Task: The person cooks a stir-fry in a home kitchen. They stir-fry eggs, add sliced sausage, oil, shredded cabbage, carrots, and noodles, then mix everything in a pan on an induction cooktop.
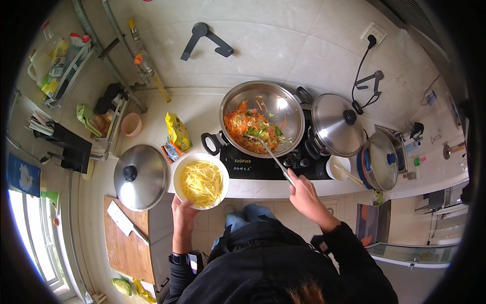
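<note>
My left hand (pixel 184 212) grips the rim of a white bowl (pixel 177 173) filled with pale yellow vegetable strips (pixel 203 181). The bowl is held at the counter's front edge, left of the black cooktop (pixel 243 169). My right hand (pixel 302 190) is closed on the handle of a metal cooking utensil (pixel 279 163). Its far end lies among shredded carrot and chopped green and pale vegetables (pixel 252 127) in a large stainless-steel wok (pixel 292 114); the food hides the tip's shape. The wok stands on the cooktop, its black handles at two sides.
A steel lid (pixel 140 190) and yellow packet (pixel 177 131) lie left. The cleaver (pixel 123 220) rests on a wooden cutting board (pixel 129 258). Right of the wok are a lidded pot (pixel 336 127), a small white bowl with chopsticks (pixel 336 173) and a glass-lidded pan (pixel 383 161).
</note>
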{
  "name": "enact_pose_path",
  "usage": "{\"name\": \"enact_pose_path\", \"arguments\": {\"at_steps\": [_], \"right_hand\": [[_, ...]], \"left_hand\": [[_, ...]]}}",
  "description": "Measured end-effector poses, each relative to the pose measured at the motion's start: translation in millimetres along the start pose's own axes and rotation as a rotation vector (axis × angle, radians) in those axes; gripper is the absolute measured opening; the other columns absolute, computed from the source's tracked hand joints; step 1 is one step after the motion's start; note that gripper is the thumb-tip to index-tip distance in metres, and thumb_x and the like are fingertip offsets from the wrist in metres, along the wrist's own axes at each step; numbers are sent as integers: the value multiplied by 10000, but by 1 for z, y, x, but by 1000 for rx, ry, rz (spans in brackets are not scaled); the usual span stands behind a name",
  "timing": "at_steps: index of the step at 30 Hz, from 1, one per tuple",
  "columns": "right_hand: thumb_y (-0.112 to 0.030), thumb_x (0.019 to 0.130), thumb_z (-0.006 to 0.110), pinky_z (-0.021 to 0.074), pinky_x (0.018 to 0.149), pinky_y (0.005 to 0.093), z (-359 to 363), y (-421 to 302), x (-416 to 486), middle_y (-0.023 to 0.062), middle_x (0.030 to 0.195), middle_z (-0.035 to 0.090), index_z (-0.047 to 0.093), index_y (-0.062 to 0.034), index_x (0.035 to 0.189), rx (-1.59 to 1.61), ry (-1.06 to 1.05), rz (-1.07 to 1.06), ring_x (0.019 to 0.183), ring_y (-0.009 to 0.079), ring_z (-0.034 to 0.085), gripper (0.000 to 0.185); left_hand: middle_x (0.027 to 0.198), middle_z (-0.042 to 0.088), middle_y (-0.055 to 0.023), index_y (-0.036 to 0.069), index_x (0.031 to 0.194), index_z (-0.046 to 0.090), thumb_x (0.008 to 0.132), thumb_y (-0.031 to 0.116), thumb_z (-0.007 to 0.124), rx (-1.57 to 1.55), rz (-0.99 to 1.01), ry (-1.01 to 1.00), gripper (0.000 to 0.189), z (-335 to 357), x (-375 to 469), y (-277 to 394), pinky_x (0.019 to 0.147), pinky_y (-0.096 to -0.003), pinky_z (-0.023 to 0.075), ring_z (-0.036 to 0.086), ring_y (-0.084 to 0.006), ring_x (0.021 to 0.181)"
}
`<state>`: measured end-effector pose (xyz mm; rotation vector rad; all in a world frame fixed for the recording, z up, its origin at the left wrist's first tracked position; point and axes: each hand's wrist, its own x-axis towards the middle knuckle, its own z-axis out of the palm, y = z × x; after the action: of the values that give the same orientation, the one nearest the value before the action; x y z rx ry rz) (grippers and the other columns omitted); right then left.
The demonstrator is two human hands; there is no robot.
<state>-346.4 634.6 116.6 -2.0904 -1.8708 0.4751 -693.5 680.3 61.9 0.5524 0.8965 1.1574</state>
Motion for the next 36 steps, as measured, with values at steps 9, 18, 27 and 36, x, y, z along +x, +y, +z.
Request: {"name": "enact_pose_path", "arguments": {"at_steps": [9, 18, 27, 36], "right_hand": [[48, 728, 583, 526, 654, 474, -28, 7, 45, 230, 954, 550, 456, -62, 1365, -321, 129, 47, 714, 396, 631, 659], [38, 719, 609, 528, 644, 442, -26, 32, 29, 224, 1011, 541, 401, -37, 1394, -518, -81, -16, 714, 360, 643, 710], [51, 715, 580, 507, 691, 493, -11, 14, 52, 245, 922, 568, 470, -42, 1335, -220, 77, -29, 760, 430, 608, 636], [14, 806, 554, 508, 684, 471, -26, 12, 64, 228, 884, 582, 507, -64, 1327, -201, 100, -52, 733, 395, 616, 529]], "left_hand": [[1248, 545, -175, -25, 1351, 388, 760, 21, 476, -24, 2, 11, 599, 5, -6, 5, 844, -472, 563, 608, -315, 1085], [1246, 548, -183, -25, 1338, 399, 765, 0, 457, -20, -41, 53, 577, 2, -1, 1, 844, -468, 566, 609, -322, 1084], [1246, 546, -186, -26, 1345, 396, 761, 15, 463, 14, 11, 23, 589, 2, 1, -2, 847, -475, 565, 607, -331, 1087], [1250, 547, -172, -19, 1349, 392, 760, 3, 459, -1, -28, 33, 593, 2, -3, -4, 835, -464, 568, 607, -318, 1090]]}}
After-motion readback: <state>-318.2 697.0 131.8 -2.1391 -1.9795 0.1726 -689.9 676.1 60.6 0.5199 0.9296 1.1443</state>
